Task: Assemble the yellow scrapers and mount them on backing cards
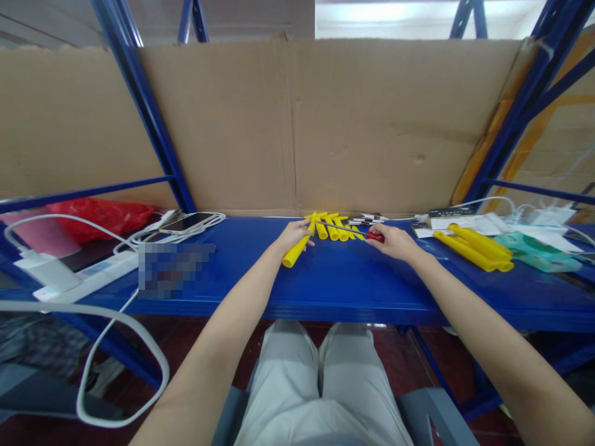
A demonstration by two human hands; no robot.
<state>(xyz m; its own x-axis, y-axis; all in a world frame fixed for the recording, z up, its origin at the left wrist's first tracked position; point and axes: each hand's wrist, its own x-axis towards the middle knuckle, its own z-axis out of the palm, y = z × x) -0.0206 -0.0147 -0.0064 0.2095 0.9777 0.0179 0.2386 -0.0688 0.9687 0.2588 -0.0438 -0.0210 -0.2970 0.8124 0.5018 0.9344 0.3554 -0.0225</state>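
Note:
My left hand [296, 235] is closed around a yellow tube-shaped piece [294, 251], which is tilted with its round open end toward me. My right hand [387, 240] grips the red handle of a screwdriver [375, 236]. The thin shaft points left and reaches the upper part of the held yellow piece; the exact contact at its tip is too small to tell. Behind and between my hands, several similar yellow pieces [333, 231] lie in a row on the blue table [334, 279].
Yellow tubes [474, 248] lie at the right beside a green packet [539, 253] and white boxes. A white power strip [95, 275], cables, a phone [186, 223] and a red bag [105, 217] occupy the left. Cardboard [372, 130] stands behind.

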